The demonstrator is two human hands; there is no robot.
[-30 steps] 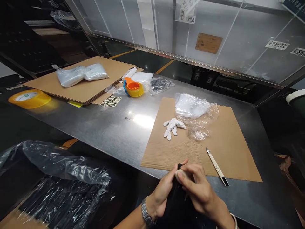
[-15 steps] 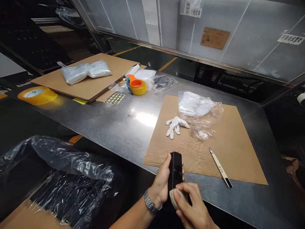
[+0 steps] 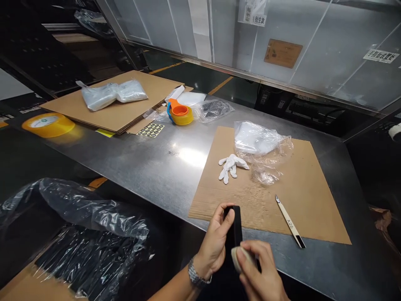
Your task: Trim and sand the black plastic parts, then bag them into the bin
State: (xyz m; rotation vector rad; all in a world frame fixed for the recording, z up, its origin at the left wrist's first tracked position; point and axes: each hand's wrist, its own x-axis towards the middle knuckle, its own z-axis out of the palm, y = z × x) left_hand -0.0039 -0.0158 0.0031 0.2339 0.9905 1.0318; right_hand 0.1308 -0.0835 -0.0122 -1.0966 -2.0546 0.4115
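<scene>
My left hand (image 3: 215, 240), with a metal watch at the wrist, is closed around a long black box-shaped part (image 3: 237, 225) just off the table's front edge. The part is tilted, with a narrow side towards me. In my right hand (image 3: 263, 269) a pale beige pad (image 3: 235, 258) is pinched between thumb and fingers, against the lower end of the part. A white glove (image 3: 231, 167) lies ahead of my hands on a cardboard sheet (image 3: 297, 167). On the sheet's right rests a craft knife (image 3: 288, 221) with a pale handle marked A26.
Clear plastic bags (image 3: 255, 138) lie on the sheet. Further left are an orange tape dispenser (image 3: 181, 113), a sticker sheet (image 3: 151, 130), stacked cardboard (image 3: 103, 119) and a yellow tape roll (image 3: 48, 125). A plastic-lined box of black parts (image 3: 84, 255) stands at lower left.
My left hand has turned the black part, so its face with the round knob no longer shows. The pad in my right hand has shifted slightly right.
</scene>
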